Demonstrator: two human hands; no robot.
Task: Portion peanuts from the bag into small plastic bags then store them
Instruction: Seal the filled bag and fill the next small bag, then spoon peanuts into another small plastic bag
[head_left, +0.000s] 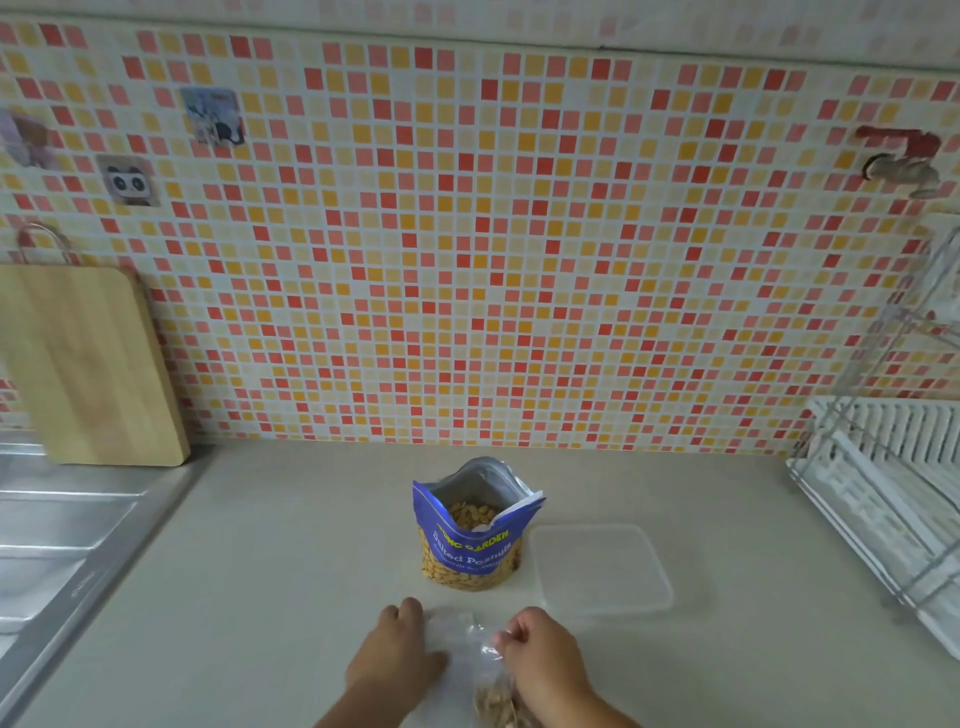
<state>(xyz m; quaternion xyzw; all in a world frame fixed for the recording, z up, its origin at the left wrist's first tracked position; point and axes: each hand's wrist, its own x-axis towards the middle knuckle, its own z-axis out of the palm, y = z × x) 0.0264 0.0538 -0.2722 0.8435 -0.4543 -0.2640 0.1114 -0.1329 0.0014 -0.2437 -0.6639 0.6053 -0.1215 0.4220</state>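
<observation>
A blue bag of salted peanuts (470, 530) stands upright and open on the counter, with nuts visible inside. Near the bottom edge lies a small clear plastic bag (470, 660) with peanuts in its lower end. My left hand (397, 660) holds the bag's left side with curled fingers. My right hand (543, 660) pinches the bag's upper right part. A clear plastic lid or container (602, 569) lies just right of the peanut bag.
A steel sink (57, 540) fills the left edge, with a wooden cutting board (88, 364) leaning on the tiled wall. A white dish rack (893, 493) stands at the right. A tap (904, 166) juts from the wall at upper right.
</observation>
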